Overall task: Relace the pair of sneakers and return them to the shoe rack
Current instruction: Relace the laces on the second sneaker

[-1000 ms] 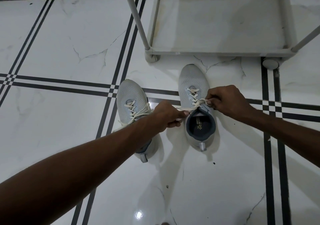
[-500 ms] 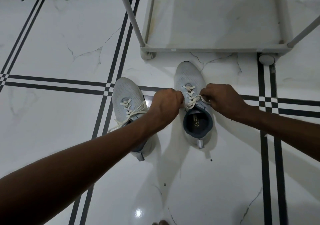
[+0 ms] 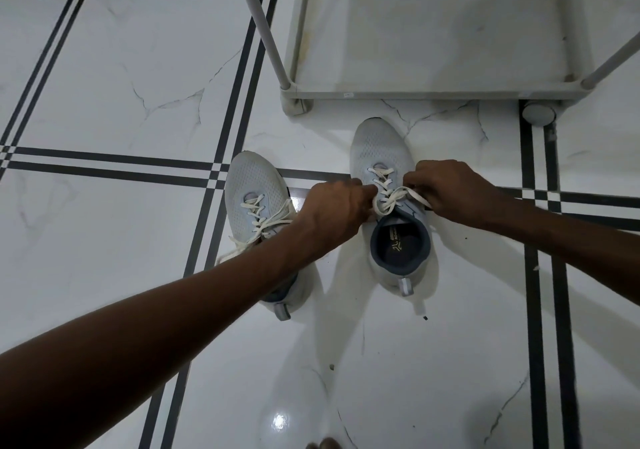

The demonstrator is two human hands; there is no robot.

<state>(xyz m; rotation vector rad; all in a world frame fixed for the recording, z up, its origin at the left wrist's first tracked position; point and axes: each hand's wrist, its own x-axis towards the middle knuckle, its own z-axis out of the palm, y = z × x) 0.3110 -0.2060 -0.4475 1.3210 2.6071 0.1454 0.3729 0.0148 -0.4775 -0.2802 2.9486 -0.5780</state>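
White marble floor tiles [image 3: 104, 78] with black stripes carry two pale sneakers beside a shoe rack.

Both arms reach forward and down to the right sneaker [image 3: 391, 206], which stands toe-first toward the shoe rack [image 3: 433, 93], near its front rail but not touching. The left hand [image 3: 332, 213], knuckles up, is curled with its fingertips pinched on the cream lace [image 3: 391, 195] at the shoe's left side; the right hand [image 3: 453, 189] is closed likewise on the lace at the other side, a loose end trailing under it. Its dark collar gapes open, a printed insole showing inside. The left sneaker [image 3: 256, 202] sits just beside, partly under the left forearm, laces slack. The rack's bottom shelf holds nothing.
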